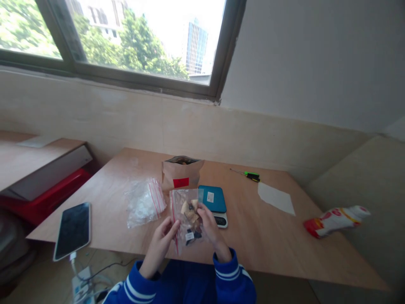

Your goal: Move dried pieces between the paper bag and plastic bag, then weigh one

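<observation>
A clear zip bag [181,197] with a red-striped edge is between my hands near the table's front. Its striped edge is pinched by the fingers of my left hand [158,245]. My right hand [210,226] grips the bag's other side, its fingers against pale tan, dried-looking pieces [191,213] inside. Lower in the bag are dark pieces with a small white label [189,236]. Just behind stands an open brown paper pouch [169,175] with a red label, its contents barely visible. Beside my right hand is a small scale [217,196] with a teal top and dark display.
Left of my hands lies a stack of clear zip bags [142,204]. A phone [72,230] on a charging cable rests at the table's left edge. Toward the right are screwdrivers [251,175], a white paper sheet [276,198] and a red-and-white bottle [335,220] on its side.
</observation>
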Demonstrator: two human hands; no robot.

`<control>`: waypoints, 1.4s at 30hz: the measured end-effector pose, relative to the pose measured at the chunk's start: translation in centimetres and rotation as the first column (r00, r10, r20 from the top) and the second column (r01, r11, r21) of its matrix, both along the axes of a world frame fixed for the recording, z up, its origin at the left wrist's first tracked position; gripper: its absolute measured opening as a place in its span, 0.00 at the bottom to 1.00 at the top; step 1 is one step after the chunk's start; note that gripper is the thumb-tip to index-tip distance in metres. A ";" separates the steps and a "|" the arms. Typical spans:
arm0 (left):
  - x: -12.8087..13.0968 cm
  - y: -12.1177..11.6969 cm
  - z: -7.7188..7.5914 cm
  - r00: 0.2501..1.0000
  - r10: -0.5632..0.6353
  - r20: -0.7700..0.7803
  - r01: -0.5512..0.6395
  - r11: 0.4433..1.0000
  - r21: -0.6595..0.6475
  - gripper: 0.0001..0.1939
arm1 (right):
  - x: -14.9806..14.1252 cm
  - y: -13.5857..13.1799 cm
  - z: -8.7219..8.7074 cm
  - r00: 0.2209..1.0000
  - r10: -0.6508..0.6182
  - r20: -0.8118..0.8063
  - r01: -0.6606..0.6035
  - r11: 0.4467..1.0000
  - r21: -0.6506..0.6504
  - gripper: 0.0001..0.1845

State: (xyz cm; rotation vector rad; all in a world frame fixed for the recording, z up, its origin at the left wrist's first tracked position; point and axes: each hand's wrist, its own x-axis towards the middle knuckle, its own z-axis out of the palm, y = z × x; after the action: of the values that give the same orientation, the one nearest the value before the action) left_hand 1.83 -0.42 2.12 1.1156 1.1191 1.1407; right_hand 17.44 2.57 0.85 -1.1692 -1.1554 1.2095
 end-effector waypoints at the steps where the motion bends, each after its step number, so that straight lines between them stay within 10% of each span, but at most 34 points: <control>1: -0.3 -0.3 -0.2 1.000 0.015 0.007 -0.015 1.000 -0.006 0.22 | -0.5 -0.2 -0.3 0.998 -0.027 0.049 0.026 0.999 0.022 0.20; 6: -0.9 -1.4 -0.4 0.998 0.056 -0.029 -0.057 0.998 -0.022 0.21 | -3.2 -2.4 0.0 0.908 -0.236 0.345 0.166 0.961 0.222 0.15; 10: -0.9 -1.8 -0.7 0.989 0.096 -0.108 -0.094 0.995 0.025 0.18 | -5.7 -4.5 0.9 0.960 -0.047 0.278 0.016 0.994 0.112 0.08; 15: -1.3 -1.9 -2.1 0.958 0.146 -0.246 -0.135 0.989 0.060 0.16 | -7.1 -4.7 0.9 0.978 -0.123 0.170 0.119 0.992 0.031 0.09; 27: -1.0 -2.1 -1.7 0.996 -0.019 -0.092 0.024 0.998 0.053 0.17 | -5.7 -4.4 0.5 0.990 -0.038 0.133 0.041 0.999 -0.023 0.13; 42: -1.8 -1.8 -1.3 0.934 0.022 -0.357 0.026 0.991 0.128 0.17 | -4.9 -4.6 1.4 0.939 0.004 0.343 -0.036 0.996 0.087 0.11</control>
State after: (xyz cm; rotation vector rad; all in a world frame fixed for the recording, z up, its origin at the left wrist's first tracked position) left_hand 0.06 -2.20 0.78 1.4696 1.3346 1.0450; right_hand 12.57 -2.06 2.23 -1.3344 -1.4691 0.9776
